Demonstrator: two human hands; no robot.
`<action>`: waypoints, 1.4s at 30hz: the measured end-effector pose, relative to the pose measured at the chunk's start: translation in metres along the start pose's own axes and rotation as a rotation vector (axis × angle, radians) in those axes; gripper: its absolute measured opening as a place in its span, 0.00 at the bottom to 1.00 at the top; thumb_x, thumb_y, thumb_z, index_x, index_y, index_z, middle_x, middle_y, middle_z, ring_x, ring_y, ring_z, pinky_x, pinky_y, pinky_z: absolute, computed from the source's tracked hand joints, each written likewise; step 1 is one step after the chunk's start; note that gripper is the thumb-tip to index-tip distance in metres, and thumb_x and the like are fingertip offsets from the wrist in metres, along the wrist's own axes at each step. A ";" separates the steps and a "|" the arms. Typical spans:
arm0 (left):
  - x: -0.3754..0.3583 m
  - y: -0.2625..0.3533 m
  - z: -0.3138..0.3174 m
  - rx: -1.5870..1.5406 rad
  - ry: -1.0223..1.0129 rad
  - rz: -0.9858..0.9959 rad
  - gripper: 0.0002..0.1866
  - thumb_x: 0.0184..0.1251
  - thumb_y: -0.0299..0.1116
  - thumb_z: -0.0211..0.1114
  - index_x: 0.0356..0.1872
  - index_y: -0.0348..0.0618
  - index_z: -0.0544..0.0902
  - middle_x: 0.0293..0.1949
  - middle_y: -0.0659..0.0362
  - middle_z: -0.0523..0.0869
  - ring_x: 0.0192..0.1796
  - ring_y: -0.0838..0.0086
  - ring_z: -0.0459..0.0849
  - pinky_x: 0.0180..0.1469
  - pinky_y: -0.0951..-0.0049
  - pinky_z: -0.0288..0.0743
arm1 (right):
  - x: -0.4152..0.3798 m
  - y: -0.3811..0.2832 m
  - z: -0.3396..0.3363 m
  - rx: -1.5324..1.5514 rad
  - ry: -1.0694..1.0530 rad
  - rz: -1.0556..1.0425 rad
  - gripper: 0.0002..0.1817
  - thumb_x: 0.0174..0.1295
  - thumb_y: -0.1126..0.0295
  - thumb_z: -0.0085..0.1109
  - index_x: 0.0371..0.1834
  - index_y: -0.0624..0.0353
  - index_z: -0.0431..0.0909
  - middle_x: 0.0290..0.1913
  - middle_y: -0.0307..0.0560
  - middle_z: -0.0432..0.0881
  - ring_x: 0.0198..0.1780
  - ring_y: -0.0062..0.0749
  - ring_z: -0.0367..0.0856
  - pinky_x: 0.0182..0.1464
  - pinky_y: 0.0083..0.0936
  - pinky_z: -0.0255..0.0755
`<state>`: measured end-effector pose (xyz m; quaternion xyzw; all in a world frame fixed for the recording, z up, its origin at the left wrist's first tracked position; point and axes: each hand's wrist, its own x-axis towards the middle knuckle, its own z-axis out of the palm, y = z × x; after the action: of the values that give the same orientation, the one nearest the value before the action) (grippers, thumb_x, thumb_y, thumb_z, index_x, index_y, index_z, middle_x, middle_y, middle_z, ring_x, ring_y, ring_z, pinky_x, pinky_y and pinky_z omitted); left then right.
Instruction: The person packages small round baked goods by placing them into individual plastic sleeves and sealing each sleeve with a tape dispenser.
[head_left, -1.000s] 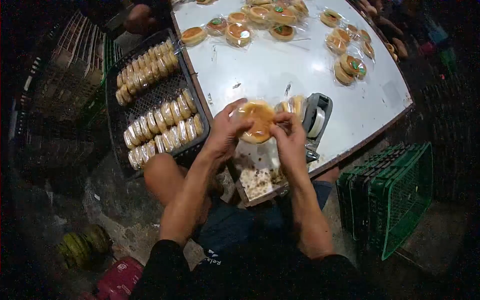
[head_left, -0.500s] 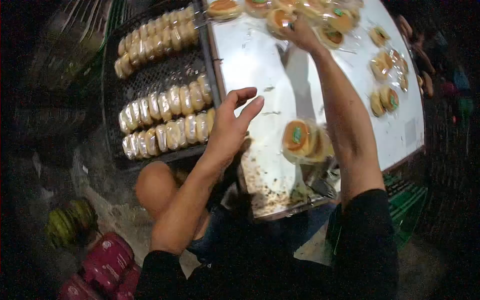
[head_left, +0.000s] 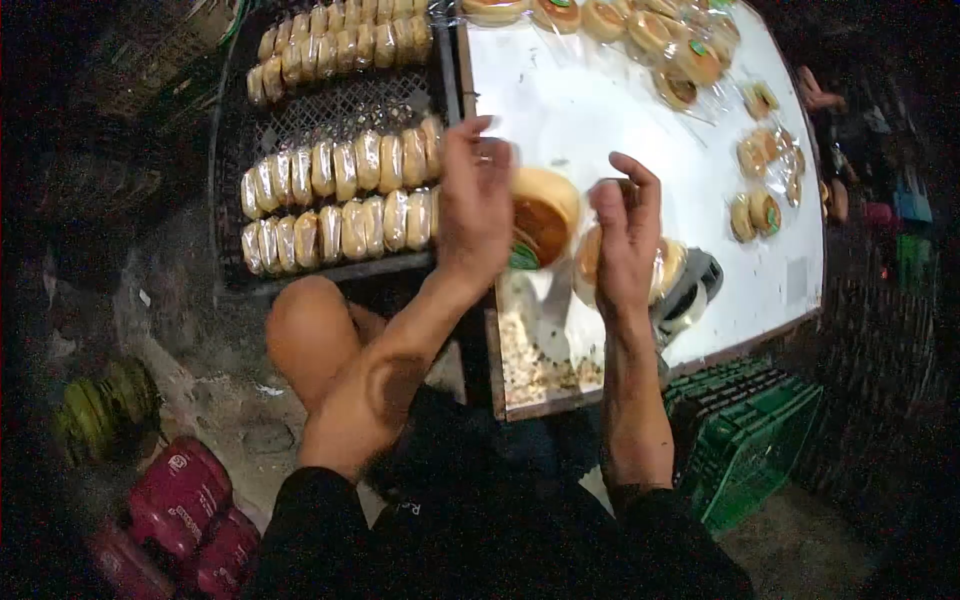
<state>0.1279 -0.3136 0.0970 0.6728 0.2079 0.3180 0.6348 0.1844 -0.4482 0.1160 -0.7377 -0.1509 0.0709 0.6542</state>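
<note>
A wrapped bun [head_left: 545, 215], brown-topped with a green label, is tilted on edge between my hands above the white table [head_left: 540, 95]. My left hand [head_left: 478, 205] is right beside the bun and covers its left edge; motion blurs the fingers, so a grip on it cannot be made out. My right hand [head_left: 628, 240] is apart from that bun, thumb and index finger spread, with nothing visible between them. Behind the right hand, more wrapped buns [head_left: 670, 268] are partly hidden, beside a dark grey and white object [head_left: 693, 290].
At left, a black crate [head_left: 345, 100] holds rows of wrapped buns. More packed buns [head_left: 690, 55] lie along the table's far side, others [head_left: 755, 215] at its right. Green crates [head_left: 760, 440] stand below right, maroon bundles [head_left: 180, 500] on the floor. Another person's hand [head_left: 820, 95] shows far right.
My right hand has come back from the buns at the far side toward my left hand. My left hand has risen slightly, and a bun now appears between them. The view has shifted.
</note>
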 end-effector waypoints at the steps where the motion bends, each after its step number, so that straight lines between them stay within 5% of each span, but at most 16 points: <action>1: -0.013 0.011 0.006 -0.074 -0.119 -0.013 0.18 0.71 0.38 0.58 0.53 0.37 0.71 0.44 0.51 0.76 0.45 0.69 0.77 0.47 0.69 0.73 | -0.009 -0.002 -0.009 0.046 0.059 -0.055 0.13 0.67 0.68 0.54 0.50 0.63 0.69 0.35 0.39 0.74 0.37 0.21 0.70 0.43 0.19 0.66; 4: -0.034 0.031 0.008 0.158 -0.169 0.539 0.12 0.70 0.37 0.60 0.36 0.35 0.79 0.36 0.55 0.81 0.36 0.75 0.79 0.38 0.76 0.75 | -0.044 -0.022 -0.029 0.093 0.142 -0.109 0.07 0.68 0.68 0.53 0.40 0.62 0.73 0.34 0.38 0.74 0.37 0.20 0.70 0.43 0.19 0.67; 6: -0.063 0.054 0.006 -0.089 -0.147 0.027 0.13 0.71 0.36 0.59 0.32 0.35 0.78 0.27 0.58 0.81 0.30 0.79 0.79 0.33 0.77 0.75 | -0.059 -0.017 -0.046 0.187 0.295 -0.041 0.07 0.68 0.68 0.53 0.38 0.61 0.74 0.35 0.38 0.75 0.38 0.21 0.71 0.45 0.20 0.67; 10: -0.079 0.048 0.021 -0.107 -0.181 -0.006 0.14 0.72 0.37 0.56 0.32 0.35 0.77 0.21 0.62 0.77 0.25 0.82 0.74 0.28 0.79 0.69 | -0.096 -0.034 -0.058 0.387 0.217 -0.129 0.07 0.71 0.68 0.49 0.44 0.59 0.68 0.44 0.47 0.80 0.45 0.30 0.80 0.50 0.26 0.73; 12: -0.081 0.053 0.022 -0.063 -0.526 -0.365 0.13 0.71 0.36 0.56 0.40 0.33 0.75 0.25 0.62 0.75 0.29 0.81 0.73 0.32 0.77 0.69 | -0.112 -0.046 -0.060 0.675 0.142 -0.030 0.08 0.71 0.67 0.47 0.46 0.57 0.63 0.44 0.53 0.81 0.44 0.40 0.83 0.54 0.36 0.75; 15: -0.111 0.039 0.038 -0.012 -0.023 0.573 0.27 0.66 0.32 0.61 0.60 0.31 0.59 0.44 0.52 0.76 0.47 0.68 0.76 0.55 0.70 0.69 | -0.131 -0.040 -0.069 0.730 0.193 -0.009 0.09 0.71 0.66 0.47 0.46 0.58 0.63 0.42 0.53 0.81 0.44 0.37 0.82 0.52 0.33 0.75; 17: -0.138 0.081 0.048 -0.093 -0.177 0.539 0.25 0.64 0.32 0.65 0.56 0.29 0.67 0.45 0.50 0.79 0.47 0.68 0.79 0.53 0.72 0.72 | -0.134 -0.025 -0.076 0.734 0.250 -0.110 0.12 0.71 0.63 0.49 0.47 0.59 0.64 0.40 0.49 0.81 0.42 0.31 0.80 0.49 0.25 0.73; 20: -0.145 0.102 0.043 -0.044 -0.507 -0.014 0.08 0.65 0.29 0.65 0.35 0.32 0.82 0.30 0.60 0.85 0.34 0.82 0.80 0.39 0.80 0.75 | -0.142 -0.053 -0.087 0.479 0.266 -0.222 0.10 0.67 0.69 0.54 0.45 0.59 0.65 0.39 0.46 0.79 0.42 0.27 0.77 0.49 0.23 0.71; 22: -0.144 0.102 0.041 -0.151 -0.514 -0.137 0.09 0.66 0.30 0.64 0.37 0.33 0.81 0.32 0.60 0.85 0.35 0.82 0.80 0.39 0.81 0.74 | -0.144 -0.057 -0.080 0.161 0.498 -0.325 0.12 0.63 0.75 0.57 0.46 0.59 0.67 0.46 0.50 0.77 0.47 0.31 0.76 0.50 0.26 0.70; 24: -0.137 0.099 0.042 -0.211 -0.434 -0.290 0.09 0.66 0.31 0.64 0.38 0.34 0.80 0.34 0.57 0.84 0.36 0.81 0.81 0.40 0.80 0.75 | -0.145 -0.052 -0.088 -0.443 0.383 -0.695 0.21 0.63 0.73 0.57 0.58 0.60 0.63 0.50 0.55 0.75 0.48 0.40 0.77 0.53 0.31 0.70; 26: -0.135 0.096 0.041 -0.342 -0.340 -0.498 0.10 0.67 0.32 0.63 0.39 0.34 0.80 0.35 0.56 0.84 0.37 0.80 0.81 0.41 0.79 0.75 | -0.147 -0.046 -0.076 -0.502 0.331 -0.631 0.26 0.63 0.71 0.57 0.63 0.62 0.60 0.48 0.56 0.77 0.46 0.45 0.78 0.52 0.34 0.71; 30: -0.137 0.086 0.021 0.068 -0.274 0.070 0.09 0.64 0.28 0.66 0.39 0.32 0.78 0.34 0.57 0.83 0.37 0.77 0.81 0.42 0.79 0.75 | -0.156 -0.037 -0.045 0.184 0.202 -0.121 0.24 0.64 0.67 0.55 0.62 0.65 0.65 0.43 0.57 0.80 0.39 0.49 0.81 0.48 0.35 0.74; 32: -0.114 0.057 0.012 0.043 -0.340 0.474 0.05 0.64 0.25 0.64 0.36 0.35 0.78 0.36 0.59 0.80 0.39 0.78 0.79 0.42 0.78 0.74 | -0.149 -0.035 -0.059 -0.040 -0.060 -0.090 0.12 0.63 0.70 0.56 0.44 0.66 0.77 0.40 0.55 0.81 0.36 0.46 0.81 0.41 0.34 0.74; 34: -0.107 0.059 0.000 -0.247 -0.574 0.054 0.10 0.64 0.25 0.63 0.45 0.36 0.78 0.37 0.59 0.80 0.40 0.80 0.77 0.42 0.80 0.73 | -0.134 -0.029 -0.057 -0.355 0.069 -0.583 0.10 0.59 0.72 0.60 0.42 0.63 0.76 0.37 0.52 0.80 0.35 0.41 0.80 0.39 0.33 0.73; 40: -0.087 0.058 0.001 -0.203 -0.569 -0.287 0.26 0.64 0.25 0.64 0.62 0.33 0.65 0.28 0.63 0.80 0.31 0.85 0.78 0.32 0.87 0.71 | -0.112 -0.047 -0.057 -0.080 -0.030 -0.139 0.15 0.54 0.76 0.63 0.45 0.60 0.74 0.32 0.49 0.77 0.35 0.42 0.77 0.43 0.36 0.70; 42: -0.085 0.062 0.002 -0.233 -0.492 -0.290 0.27 0.63 0.26 0.65 0.61 0.31 0.65 0.24 0.65 0.79 0.29 0.85 0.78 0.30 0.87 0.71 | -0.102 -0.044 -0.056 -0.283 -0.055 -0.250 0.11 0.53 0.76 0.64 0.39 0.61 0.77 0.33 0.48 0.75 0.36 0.44 0.75 0.43 0.35 0.69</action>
<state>0.0613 -0.3794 0.1441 0.6157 0.1040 0.0734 0.7776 0.0989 -0.5289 0.1574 -0.7956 -0.2677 -0.0127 0.5433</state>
